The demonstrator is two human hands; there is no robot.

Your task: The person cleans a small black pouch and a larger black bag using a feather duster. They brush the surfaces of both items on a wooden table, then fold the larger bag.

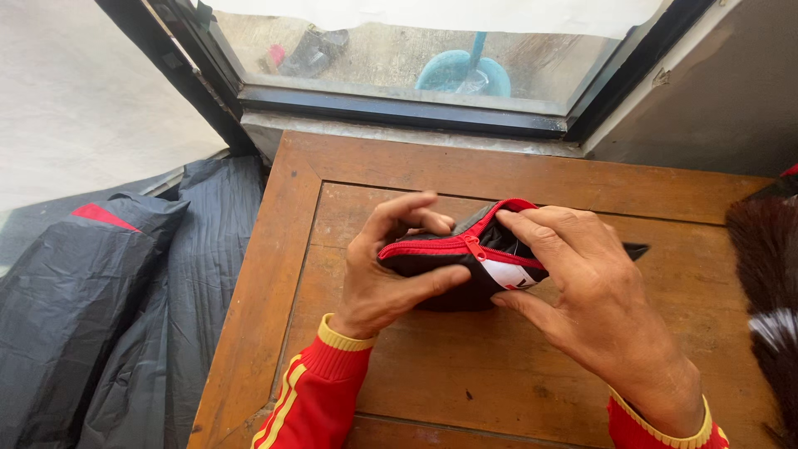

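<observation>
- Looking down from the wearer's head, two red sleeves with yellow ribbed cuffs come in from the bottom edge, over a wooden table with a raised frame round a sunken panel.
- Left hand grips the near left end of a small black pouch: the thumb lies along its front side, the fingers curl over the top, so the hand is clamped on the pouch.
- Right hand holds the right end, thumb below and fingers above, pinching the fabric next to a white label; this hand too is closed on the pouch.
- Held just above the middle of the table panel, the pouch has a red zip running along its top edge.
- As far as can be seen, the zip's left stretch is shut up to the red slider near the middle, while the right stretch gapes open under the right fingers, showing dark lining. I judge the zip about half way along; which way it is being run cannot be told.
- At the right edge, a dark bristly brush with some pale hairs lies on the table, well apart from the hands.
- Left of the table, black plastic sheeting lies heaped, with a red patch showing.
- Farthest off, a dark-framed window stands behind the table; through the glass, a blue tub sits on wet ground.
</observation>
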